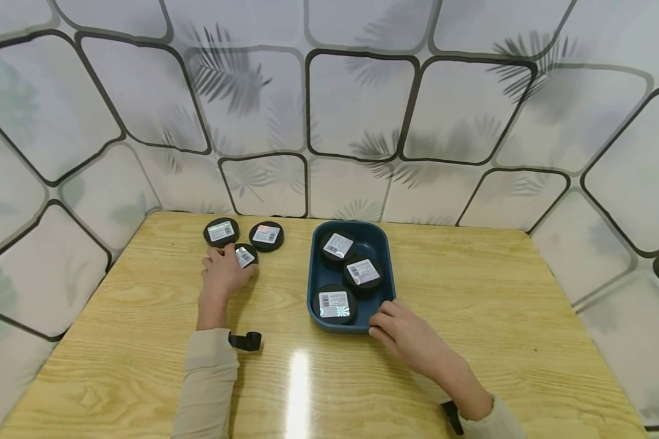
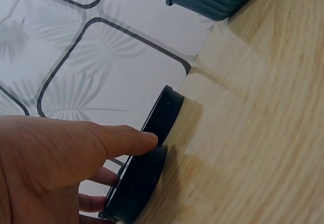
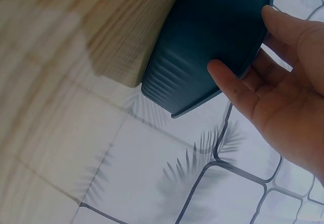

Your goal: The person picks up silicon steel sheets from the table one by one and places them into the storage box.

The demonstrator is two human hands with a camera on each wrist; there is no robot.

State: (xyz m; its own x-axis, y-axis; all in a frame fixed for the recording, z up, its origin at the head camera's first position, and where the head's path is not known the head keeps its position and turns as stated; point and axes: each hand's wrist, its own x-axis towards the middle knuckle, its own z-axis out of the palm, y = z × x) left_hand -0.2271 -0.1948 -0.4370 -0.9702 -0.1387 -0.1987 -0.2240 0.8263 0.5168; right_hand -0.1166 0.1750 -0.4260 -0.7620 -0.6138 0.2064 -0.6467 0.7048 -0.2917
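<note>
My left hand (image 1: 224, 272) is over the nearest of three flat round black discs at the back left, this disc (image 1: 246, 255) bearing a white label. In the left wrist view the thumb lies against the disc's side (image 2: 140, 179) and the other fingers reach round its opposite side, gripping it. Another labelled disc (image 1: 221, 231) and a third disc (image 1: 266, 236) lie just behind. My right hand (image 1: 412, 339) holds the near right corner of a blue plastic bin (image 1: 311, 268). In the right wrist view its thumb and fingers pinch the bin's rim and outer wall (image 3: 190, 64).
Inside the bin lie three black discs with labels: a far disc (image 1: 338, 245), a middle disc (image 1: 363, 273) and a near disc (image 1: 335, 305). The wooden table (image 1: 472, 274) ends against a patterned wall (image 1: 357, 110) at the back and sides.
</note>
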